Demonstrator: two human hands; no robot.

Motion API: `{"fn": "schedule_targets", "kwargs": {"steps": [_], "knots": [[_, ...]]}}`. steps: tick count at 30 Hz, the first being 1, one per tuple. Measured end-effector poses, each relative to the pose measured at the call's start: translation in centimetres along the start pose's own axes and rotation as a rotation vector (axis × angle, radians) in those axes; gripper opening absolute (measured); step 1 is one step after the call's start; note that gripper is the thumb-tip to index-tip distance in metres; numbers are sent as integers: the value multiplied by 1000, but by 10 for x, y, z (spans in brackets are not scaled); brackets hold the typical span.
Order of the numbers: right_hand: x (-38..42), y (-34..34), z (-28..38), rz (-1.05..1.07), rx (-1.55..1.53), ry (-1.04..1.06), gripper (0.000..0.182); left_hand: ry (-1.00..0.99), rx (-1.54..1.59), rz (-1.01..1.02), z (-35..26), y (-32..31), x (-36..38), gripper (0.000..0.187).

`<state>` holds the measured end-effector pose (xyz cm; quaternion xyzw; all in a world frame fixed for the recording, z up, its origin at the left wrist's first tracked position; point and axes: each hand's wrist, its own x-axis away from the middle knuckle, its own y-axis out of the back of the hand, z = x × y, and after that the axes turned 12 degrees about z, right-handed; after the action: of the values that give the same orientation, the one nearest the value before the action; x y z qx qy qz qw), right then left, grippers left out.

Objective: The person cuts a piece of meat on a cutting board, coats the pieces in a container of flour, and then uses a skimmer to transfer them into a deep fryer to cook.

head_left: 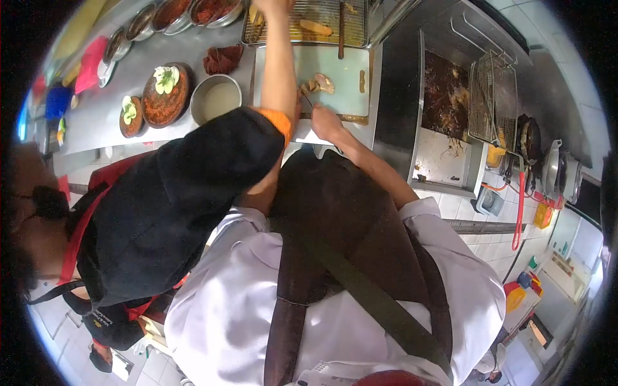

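Note:
My right hand is closed around a knife at the near edge of the pale green cutting board. The blade tip is beside small cut pieces of food on the board. My left forearm passes under a co-worker's black sleeve, and that person's arm hides nearly all of my left hand. What my left fingers hold cannot be made out.
A co-worker's bare arm reaches across the board's left side to a wire rack tray. Left are a metal bowl, a dark cloth and red-filled dishes. A fryer basket stands right.

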<state>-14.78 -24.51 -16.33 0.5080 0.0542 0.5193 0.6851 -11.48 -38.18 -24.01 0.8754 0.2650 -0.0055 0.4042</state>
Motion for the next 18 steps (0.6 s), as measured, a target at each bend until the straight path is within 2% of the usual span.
{"fn": "schedule_targets", "kwargs": {"steps": [2,4,5,7,13,18], "knots": [[-1,3,1,48,-21,-44,25,15,23,61,-36,33,-3,13],[1,10,6,49,1,4,24,32,43,120,-54,49,-4,13],[-2,7,6,52,1,5,24,-2,56,66,-35,35,-3,13],[-11,-3,3,-10,-45,-127,24,-35,67,8,-18,22,-1,13],[-11,-10,1,-66,-104,-119,20,36,126,-14,-30,27,-2,11],[1,-14,0,-42,-105,-112,19,102,-7,-8,-29,23,-2,12]]}}
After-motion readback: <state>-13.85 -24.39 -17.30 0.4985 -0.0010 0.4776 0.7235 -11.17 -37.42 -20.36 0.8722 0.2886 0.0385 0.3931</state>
